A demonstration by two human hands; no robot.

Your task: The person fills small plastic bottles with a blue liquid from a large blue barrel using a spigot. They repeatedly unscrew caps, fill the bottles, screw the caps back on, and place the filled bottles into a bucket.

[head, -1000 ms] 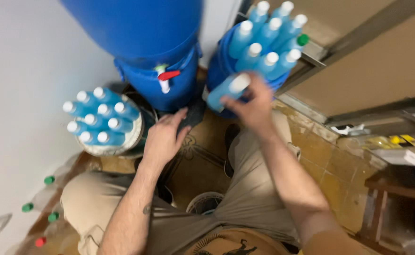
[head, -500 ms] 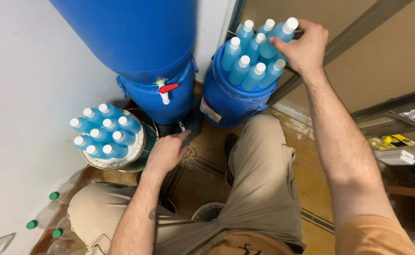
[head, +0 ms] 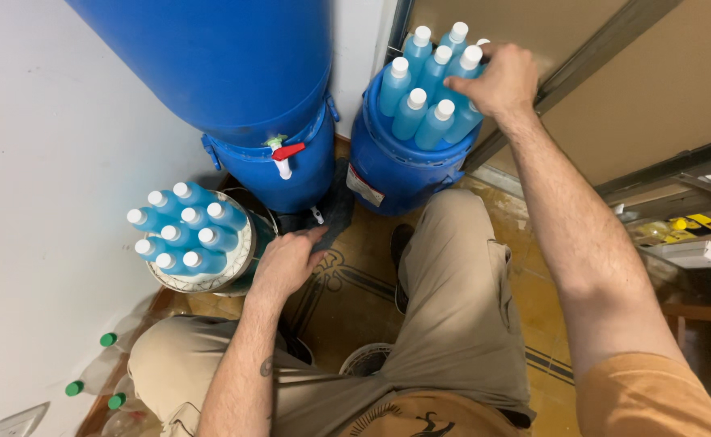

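Observation:
My right hand reaches to the far side of a blue bucket and closes on the cap end of a blue bottle with a white cap. Several more such bottles stand upright in that bucket. My left hand hangs low with loosely spread fingers and holds nothing. It is beside a white-rimmed bucket packed with several blue bottles. A large blue barrel with a red and white tap stands between the two buckets.
A white wall runs along the left. Clear bottles with green caps lie on the floor at the lower left. My knees in beige trousers fill the middle. Brown panels and a shelf with small boxes are on the right.
My right hand carried a blue bottle from in front of the barrel up to the far side of the right bucket. My left hand dropped from near the tap toward the left bucket.

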